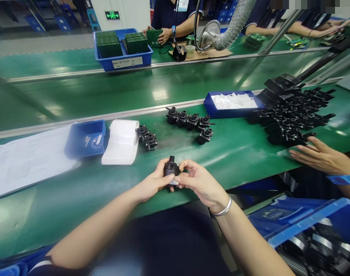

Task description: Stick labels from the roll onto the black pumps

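Both of my hands are at a small black pump with a short spout pointing up, held just above the front of the green bench. My left hand wraps its left side, with the thumb across the front. My right hand grips the right side, its thumb pressed beside a white label on the pump's lower front. The fingers behind the pump are partly hidden. Beyond my hands stand a single pump, a row of similar pumps and a small group of them.
A label roll, a blue tray and paper sheets lie left. Right of centre are a blue box of white slips and many piled pumps. A co-worker's hand reaches in near a blue crate.
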### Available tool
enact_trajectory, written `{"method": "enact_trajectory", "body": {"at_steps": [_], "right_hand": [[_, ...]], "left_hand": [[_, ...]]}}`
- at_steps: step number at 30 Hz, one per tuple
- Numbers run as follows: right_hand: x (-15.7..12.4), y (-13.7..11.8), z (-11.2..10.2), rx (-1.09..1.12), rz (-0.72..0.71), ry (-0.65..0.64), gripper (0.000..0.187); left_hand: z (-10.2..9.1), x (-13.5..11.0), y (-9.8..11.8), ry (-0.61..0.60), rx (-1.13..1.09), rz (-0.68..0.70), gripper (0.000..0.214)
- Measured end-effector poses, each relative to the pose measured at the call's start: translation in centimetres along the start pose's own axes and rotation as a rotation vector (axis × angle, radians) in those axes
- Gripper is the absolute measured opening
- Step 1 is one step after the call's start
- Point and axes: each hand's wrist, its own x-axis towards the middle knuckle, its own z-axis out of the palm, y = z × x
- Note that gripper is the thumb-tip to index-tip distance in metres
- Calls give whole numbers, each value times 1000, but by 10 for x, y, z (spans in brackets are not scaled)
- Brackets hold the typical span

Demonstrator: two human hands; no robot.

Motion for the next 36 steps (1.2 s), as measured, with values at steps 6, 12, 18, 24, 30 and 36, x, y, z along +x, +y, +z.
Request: {"method": "enact_trajectory", "body": {"at_steps": [6,12,18,24,30,36], "right_hand": [[1,2,-2,14,-13,-14,35],[2,4,-4,12,6,-11,38],[-3,-3,-1,-108,2,69,37],[-9,-10,-16,-521,-149,295,28],[-12,-5,-26,-509,-192,348,25],[-13,19,-28,-341,-153,262,23]], "left_hand": [[0,-1,1,-5,9,-13,56],[-2,0,-1,-36,24,5,56],[-4,2,-4,-17,111,67,58],[-2,1,-3,35,139,54,62],[3,0,2,88,-30,21,54],[3,0,4,88,-93,29,50]]}}
